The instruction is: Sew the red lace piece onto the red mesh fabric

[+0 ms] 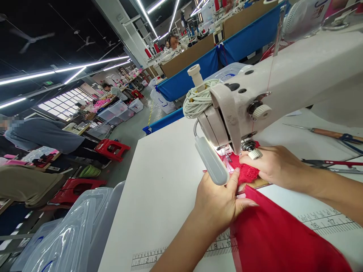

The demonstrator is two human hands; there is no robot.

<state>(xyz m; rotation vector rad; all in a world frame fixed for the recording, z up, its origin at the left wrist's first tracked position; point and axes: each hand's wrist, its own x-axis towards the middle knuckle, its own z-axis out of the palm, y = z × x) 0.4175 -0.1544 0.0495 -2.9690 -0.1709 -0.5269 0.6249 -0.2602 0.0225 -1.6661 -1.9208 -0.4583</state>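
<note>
A white sewing machine [283,79] stands on a white table [161,181]. Red fabric [272,234] with a red lace edge [249,173] runs from the bottom right up under the needle area. My left hand [219,202] rests on the fabric just in front of the machine's grey lamp [211,160], fingers pinched on the red fabric. My right hand [276,166] lies to the right of the presser foot, fingers curled down on the lace edge. Red thread runs down the machine's front.
A coil of white cord [198,100] hangs on the machine head. Scissors and a wooden-handled tool [331,134] lie at the right. A printed ruler [221,243] runs along the table's near edge. Clear plastic bins [70,234] stand at the left. Other workers sit at the left and far back.
</note>
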